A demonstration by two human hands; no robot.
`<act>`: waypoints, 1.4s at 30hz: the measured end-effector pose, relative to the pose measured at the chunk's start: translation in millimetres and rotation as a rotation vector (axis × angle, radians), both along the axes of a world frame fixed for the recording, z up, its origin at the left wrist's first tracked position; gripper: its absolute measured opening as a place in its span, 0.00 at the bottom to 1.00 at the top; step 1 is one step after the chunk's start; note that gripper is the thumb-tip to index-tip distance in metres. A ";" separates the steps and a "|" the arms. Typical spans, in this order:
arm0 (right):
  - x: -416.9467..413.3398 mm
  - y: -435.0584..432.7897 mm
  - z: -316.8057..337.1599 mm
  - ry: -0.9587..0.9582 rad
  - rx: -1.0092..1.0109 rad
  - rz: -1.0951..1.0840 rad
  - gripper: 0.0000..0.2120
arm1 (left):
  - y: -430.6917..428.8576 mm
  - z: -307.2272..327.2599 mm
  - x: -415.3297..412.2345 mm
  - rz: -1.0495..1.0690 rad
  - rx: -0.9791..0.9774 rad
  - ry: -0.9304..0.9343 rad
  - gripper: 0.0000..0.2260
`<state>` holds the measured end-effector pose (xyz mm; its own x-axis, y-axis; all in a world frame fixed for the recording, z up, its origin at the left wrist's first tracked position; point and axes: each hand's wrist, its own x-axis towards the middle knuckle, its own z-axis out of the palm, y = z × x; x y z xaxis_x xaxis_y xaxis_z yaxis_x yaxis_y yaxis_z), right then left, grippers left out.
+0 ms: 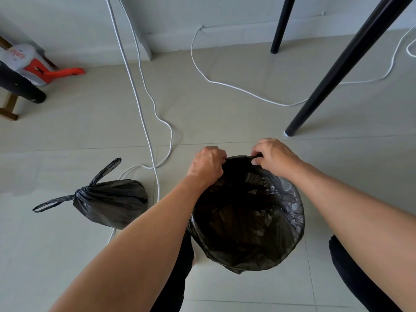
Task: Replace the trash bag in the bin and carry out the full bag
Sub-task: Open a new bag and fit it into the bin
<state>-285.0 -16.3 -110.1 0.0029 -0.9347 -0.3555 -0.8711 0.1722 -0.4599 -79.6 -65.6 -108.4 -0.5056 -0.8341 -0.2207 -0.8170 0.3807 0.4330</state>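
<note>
1. The left hand (208, 164) grips the far rim of the new black bag (247, 212), its fingers (222, 156) clenched on the plastic.
2. The right hand (273, 155) pinches the same far rim just beside the left hand, fingers (256, 152) curled around a fold.
3. The new bag is spread open over the bin, which it hides, on the floor (225, 122) between the person's legs.
4. The full bag (112, 201), knotted shut with its handles loose, lies on the floor to the left, near the bin but apart from it.
5. White cables (144, 113) trail across the floor; black desk legs (337, 75) stand beyond.
</note>
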 end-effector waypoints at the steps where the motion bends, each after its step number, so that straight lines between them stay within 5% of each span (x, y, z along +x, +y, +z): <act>1: -1.6 1.3 0.0 0.002 0.008 -0.007 0.06 | 0.3 -0.3 0.3 -0.013 -0.008 -0.008 0.08; 15: -7.4 11.4 1.8 0.015 -0.009 -0.086 0.06 | 0.0 5.1 1.6 -0.044 0.000 -0.144 0.05; 24: -13.2 24.0 8.7 -0.078 -0.044 -0.186 0.24 | -13.8 20.6 8.1 -0.031 0.151 -0.330 0.08; 35: 3.0 18.6 9.2 -0.154 -0.021 -0.131 0.16 | -2.1 12.9 -13.8 -0.041 0.080 0.066 0.17; 42: 3.6 15.1 5.4 -0.163 -0.087 -0.122 0.10 | -1.2 3.7 -16.1 0.025 0.093 0.082 0.06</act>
